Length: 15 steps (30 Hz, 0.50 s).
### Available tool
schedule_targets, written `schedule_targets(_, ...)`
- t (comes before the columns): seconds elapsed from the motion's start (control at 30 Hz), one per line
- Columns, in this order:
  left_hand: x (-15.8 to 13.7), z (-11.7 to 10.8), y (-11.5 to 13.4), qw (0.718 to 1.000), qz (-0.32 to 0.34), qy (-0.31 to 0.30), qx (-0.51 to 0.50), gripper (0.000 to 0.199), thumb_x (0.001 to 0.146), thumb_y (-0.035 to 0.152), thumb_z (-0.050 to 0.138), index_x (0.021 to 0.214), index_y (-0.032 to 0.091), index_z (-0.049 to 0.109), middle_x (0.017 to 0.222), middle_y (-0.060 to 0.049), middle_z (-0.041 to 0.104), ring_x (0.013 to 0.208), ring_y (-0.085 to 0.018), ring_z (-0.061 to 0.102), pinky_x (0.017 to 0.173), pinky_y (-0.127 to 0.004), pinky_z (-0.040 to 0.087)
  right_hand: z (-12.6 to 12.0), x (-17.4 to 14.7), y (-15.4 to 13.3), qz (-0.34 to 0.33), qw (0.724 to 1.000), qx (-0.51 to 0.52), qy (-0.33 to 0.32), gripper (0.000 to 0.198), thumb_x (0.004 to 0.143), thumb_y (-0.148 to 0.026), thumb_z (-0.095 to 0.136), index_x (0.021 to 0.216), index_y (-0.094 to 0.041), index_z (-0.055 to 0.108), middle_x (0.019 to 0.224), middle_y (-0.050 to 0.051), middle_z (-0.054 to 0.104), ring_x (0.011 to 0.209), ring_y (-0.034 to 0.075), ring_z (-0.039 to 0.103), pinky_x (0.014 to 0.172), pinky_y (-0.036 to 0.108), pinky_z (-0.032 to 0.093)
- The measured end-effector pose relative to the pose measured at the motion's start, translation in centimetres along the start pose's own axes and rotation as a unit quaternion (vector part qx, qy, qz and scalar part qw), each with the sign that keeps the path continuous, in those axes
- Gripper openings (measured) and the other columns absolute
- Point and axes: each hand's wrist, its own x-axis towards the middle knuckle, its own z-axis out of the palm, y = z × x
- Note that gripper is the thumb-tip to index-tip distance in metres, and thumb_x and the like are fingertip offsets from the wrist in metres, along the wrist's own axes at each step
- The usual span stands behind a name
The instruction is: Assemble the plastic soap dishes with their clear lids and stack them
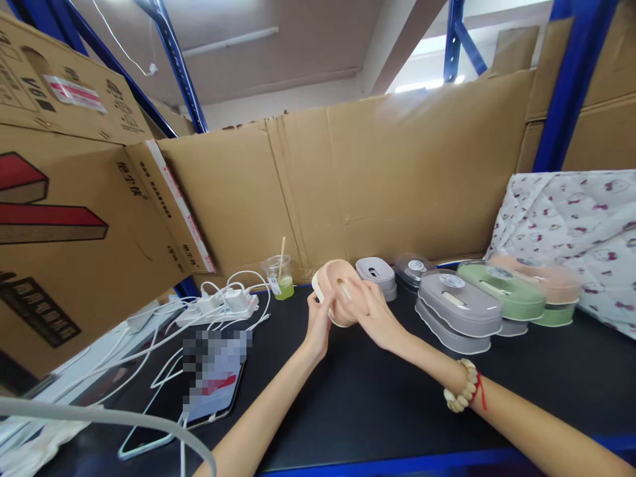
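A small pink lidded container [342,273] with rounded ends and a pale rim is held up tilted above the black table. My left hand [318,323] grips it from the left and below, thumb along its side. My right hand [371,310] is on its lid side, fingers bent over the surface near a small opening; the fingertips are slightly blurred. Just behind my right hand is a small grey container [376,271]. To the right stand a larger grey container [457,301], a green one [507,288] and a pink one [551,281], under clear covers.
A plastic cup of green drink [283,285] with a straw stands at the back. Left of it lie a white power strip [238,308] with tangled cables and a phone [218,391]. Cardboard [397,179] walls the back; a large box [74,218] leans at left.
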Motion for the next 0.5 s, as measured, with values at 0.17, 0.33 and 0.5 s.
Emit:
schedule_targets(0.17,-0.1,-0.6,-1.2,0.993,0.07,-0.088,0.027,0.056,0.049,0.044,0.071,0.093,0.015,0.051,0.097,-0.006,0.06,0.103,-0.027,0.055,0.08,-0.028,0.049,-0.5,1.0,0.8,0.079,0.965,0.238,0.079,0.098,0.061,-0.063,0.06,0.139,-0.012,0.028,0.129,0.017,0.051,0.12,0.026,0.049,0.104,0.042,0.036)
schedule_targets(0.33,-1.1,-0.5,-2.3,0.987,0.052,-0.132,0.076,0.059,0.05,0.051,0.079,0.09,0.011,0.061,0.092,-0.009,0.062,0.093,-0.028,0.058,0.073,-0.026,0.049,-1.4,1.2,0.3,0.072,0.952,0.291,0.061,0.071,0.049,-0.067,0.064,0.095,-0.014,0.062,0.117,0.014,0.061,0.118,0.027,0.051,0.104,0.034,0.035)
schedule_targets(0.5,-0.9,-0.6,-2.4,0.991,0.0,-0.113,0.076,0.06,0.047,0.051,0.086,0.084,0.009,0.063,0.083,-0.011,0.062,0.091,-0.028,0.06,0.07,-0.025,0.05,-1.6,1.1,0.8,0.08,0.959,0.271,0.027,0.062,0.053,-0.068,0.062,0.081,-0.013,0.065,0.088,0.009,0.067,0.093,0.026,0.06,0.086,0.037,0.045)
